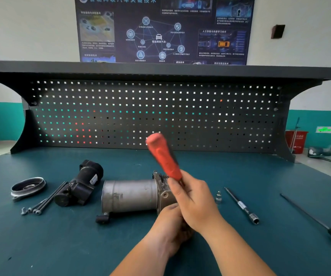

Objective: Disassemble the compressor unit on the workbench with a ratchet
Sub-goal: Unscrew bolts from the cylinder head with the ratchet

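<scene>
The compressor unit (pixel 129 195), a grey metal cylinder with a darker end housing, lies on its side in the middle of the green workbench. My right hand (pixel 195 203) grips the lower part of a red-handled ratchet (pixel 163 156), whose handle tilts up and to the left; its head is hidden behind my hands. My left hand (pixel 171 226) sits below the right one against the compressor's right end, fingers curled; what it holds is hidden.
A black removed housing (pixel 81 184), several long bolts (pixel 45 202) and a round metal cover (pixel 28 186) lie left of the compressor. To the right are a small socket (pixel 218 197), an extension bar (pixel 242 206) and a yellow-handled screwdriver (pixel 320 224). A pegboard (pixel 154 112) backs the bench.
</scene>
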A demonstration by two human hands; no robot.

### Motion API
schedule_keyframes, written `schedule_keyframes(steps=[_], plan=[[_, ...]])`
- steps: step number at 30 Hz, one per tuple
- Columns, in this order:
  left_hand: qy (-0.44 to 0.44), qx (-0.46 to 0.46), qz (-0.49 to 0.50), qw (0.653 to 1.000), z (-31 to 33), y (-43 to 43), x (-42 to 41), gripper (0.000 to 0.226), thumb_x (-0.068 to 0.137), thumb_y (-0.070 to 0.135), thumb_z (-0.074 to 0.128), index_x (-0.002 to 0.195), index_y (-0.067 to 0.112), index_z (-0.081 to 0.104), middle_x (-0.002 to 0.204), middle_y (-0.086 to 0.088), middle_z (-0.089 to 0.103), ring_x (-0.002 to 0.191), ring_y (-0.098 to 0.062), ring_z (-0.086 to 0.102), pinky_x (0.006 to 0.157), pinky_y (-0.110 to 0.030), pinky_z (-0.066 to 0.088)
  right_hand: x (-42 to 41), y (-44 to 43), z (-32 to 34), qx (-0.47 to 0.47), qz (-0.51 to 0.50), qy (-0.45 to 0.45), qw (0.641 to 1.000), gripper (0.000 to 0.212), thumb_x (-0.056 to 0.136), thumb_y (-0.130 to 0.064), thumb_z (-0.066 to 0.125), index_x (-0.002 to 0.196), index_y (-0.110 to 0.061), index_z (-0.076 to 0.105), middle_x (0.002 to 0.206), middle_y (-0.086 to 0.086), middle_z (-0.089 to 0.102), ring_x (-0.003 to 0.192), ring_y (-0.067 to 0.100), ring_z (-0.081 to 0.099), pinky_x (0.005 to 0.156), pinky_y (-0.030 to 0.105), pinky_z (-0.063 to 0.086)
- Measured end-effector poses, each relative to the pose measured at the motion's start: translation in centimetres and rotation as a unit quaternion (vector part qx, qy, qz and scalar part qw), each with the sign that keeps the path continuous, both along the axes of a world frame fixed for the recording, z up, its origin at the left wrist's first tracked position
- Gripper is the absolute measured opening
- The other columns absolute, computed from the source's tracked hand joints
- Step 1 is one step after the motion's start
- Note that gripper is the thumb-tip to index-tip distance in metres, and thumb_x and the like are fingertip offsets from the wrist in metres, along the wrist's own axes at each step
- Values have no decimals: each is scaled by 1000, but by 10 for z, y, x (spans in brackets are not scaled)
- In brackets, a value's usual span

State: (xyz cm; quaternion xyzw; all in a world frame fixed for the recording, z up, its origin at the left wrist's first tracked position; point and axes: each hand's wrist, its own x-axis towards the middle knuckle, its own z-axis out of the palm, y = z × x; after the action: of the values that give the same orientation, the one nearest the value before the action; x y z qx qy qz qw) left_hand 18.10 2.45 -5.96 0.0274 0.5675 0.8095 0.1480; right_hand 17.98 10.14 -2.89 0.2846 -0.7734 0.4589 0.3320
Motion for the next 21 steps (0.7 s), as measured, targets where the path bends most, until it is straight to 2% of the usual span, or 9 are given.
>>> schedule_keyframes(steps=[2,3,6,9,11,14,16,18,21], plan=[[-1,9,-4,1000,0,0,0,22,94,11,44,91,8,65,88,-17,55,83,-27,51,69,-35,37,1,-1,-1,28,-6,7,1000,43,82,-61,39,80,-23,60,58,-13,50,56,10,44,56,32,36],[-1,5,-1,1000,-1,0,-1,22,93,10,44,90,8,65,87,-17,55,80,-26,52,68,-34,39,2,-1,-1,-2,5,0,1000,41,82,-59,41,78,-23,59,56,-14,50,55,8,43,54,30,35],[-7,-16,20,1000,-3,0,-4,15,89,6,47,82,11,60,69,-7,50,57,-13,47,55,-22,38,2,-2,0,-216,67,-71,972,28,84,-46,53,68,-23,51,50,-12,45,48,2,37,50,17,30],[-23,-17,26,999,-4,1,-5,12,90,19,57,79,17,58,66,-1,44,54,-10,41,48,-17,37,0,0,2,-393,58,-113,911,38,94,-39,49,67,-14,40,45,-12,34,40,4,27,41,17,27],[-24,-10,31,999,-4,2,-5,15,89,26,60,75,19,57,64,0,44,52,-10,42,47,-16,37,-2,6,7,-511,34,-148,846,38,99,-37,40,67,-16,38,42,-11,30,38,7,26,42,21,28],[-23,-5,32,999,-3,3,-6,24,89,28,62,67,20,56,54,5,45,48,-7,43,47,-17,36,-8,22,9,-679,33,-232,696,42,97,-48,37,65,-19,37,38,-9,27,33,9,26,44,24,26],[-21,-5,27,999,-2,4,-5,22,89,28,62,68,19,60,52,7,48,48,-6,45,46,-18,36,-11,28,8,-730,28,-258,632,44,97,-49,35,65,-19,36,36,-10,27,29,9,26,43,22,26],[-18,-4,24,1000,-3,5,-5,21,89,26,61,70,18,62,51,7,49,47,-5,46,45,-17,37,-13,30,8,-723,18,-272,634,45,98,-49,33,64,-18,36,34,-10,27,27,9,25,45,24,24],[-17,2,17,1000,0,6,-1,22,89,25,61,69,18,61,51,7,48,47,-5,46,46,-17,37,-13,28,12,-652,1,-257,713,45,98,-48,33,64,-19,38,35,-10,27,28,8,24,45,25,23]])
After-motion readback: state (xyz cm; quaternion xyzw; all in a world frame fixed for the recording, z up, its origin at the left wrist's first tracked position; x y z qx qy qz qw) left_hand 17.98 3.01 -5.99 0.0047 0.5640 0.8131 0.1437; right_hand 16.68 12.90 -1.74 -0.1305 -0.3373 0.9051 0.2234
